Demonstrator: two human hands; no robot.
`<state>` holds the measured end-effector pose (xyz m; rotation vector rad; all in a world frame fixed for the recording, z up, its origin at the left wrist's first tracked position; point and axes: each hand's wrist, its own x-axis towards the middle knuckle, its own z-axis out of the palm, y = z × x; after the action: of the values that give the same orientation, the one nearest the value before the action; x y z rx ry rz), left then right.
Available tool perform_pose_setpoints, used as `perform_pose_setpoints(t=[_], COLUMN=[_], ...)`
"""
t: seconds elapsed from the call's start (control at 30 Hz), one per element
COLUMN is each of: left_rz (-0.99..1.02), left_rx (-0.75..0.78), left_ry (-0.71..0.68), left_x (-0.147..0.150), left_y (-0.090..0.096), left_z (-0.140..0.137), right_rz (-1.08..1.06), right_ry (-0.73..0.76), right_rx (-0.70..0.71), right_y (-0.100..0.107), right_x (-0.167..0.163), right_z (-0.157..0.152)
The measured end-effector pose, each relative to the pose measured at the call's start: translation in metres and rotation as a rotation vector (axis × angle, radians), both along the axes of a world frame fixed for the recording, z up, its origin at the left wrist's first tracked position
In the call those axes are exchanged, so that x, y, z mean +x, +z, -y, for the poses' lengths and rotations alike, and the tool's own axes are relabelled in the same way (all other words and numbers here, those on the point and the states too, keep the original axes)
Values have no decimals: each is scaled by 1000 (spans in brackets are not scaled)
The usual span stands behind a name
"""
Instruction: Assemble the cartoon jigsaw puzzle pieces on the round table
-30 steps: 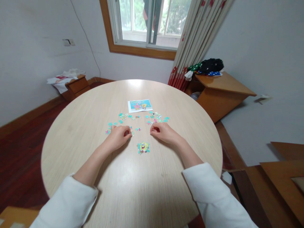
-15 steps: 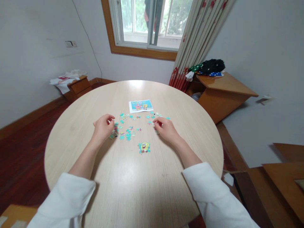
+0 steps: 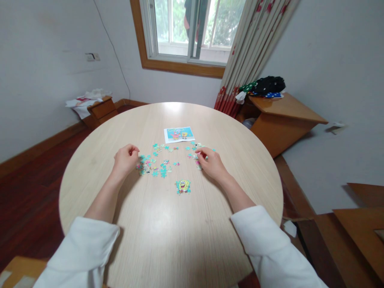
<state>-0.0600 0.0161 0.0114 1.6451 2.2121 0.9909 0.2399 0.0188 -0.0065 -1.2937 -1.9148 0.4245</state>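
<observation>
Zero readable text here, folks

Honestly can't make out a single word, number or brand. Best candidate is the printed picture card [image 3: 179,135] on the table [image 3: 168,240]: there's a squiggle near its upper edge that might be lettering, but it's way too small to tell. The joined puzzle block [image 3: 183,186] and the loose puzzle pieces [image 3: 163,172] just give me bits of coloured print, nothing I can read. Over on the left, the white sheet [image 3: 73,103] has reddish marks, too blurry to say what. Wall switch [image 3: 90,57]: no legible marking either.
</observation>
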Motion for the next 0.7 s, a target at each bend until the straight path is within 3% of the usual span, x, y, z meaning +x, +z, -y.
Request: perform_pose_setpoints(t=[0.7], left_rz=[13], left_rx=[40], left_ry=[-35], left_x=[0], left_y=[-6], left_z=[0], right_rz=[29], right_ry=[-192], right_rx=[25], right_y=[-9], right_x=[28], right_z=[-18])
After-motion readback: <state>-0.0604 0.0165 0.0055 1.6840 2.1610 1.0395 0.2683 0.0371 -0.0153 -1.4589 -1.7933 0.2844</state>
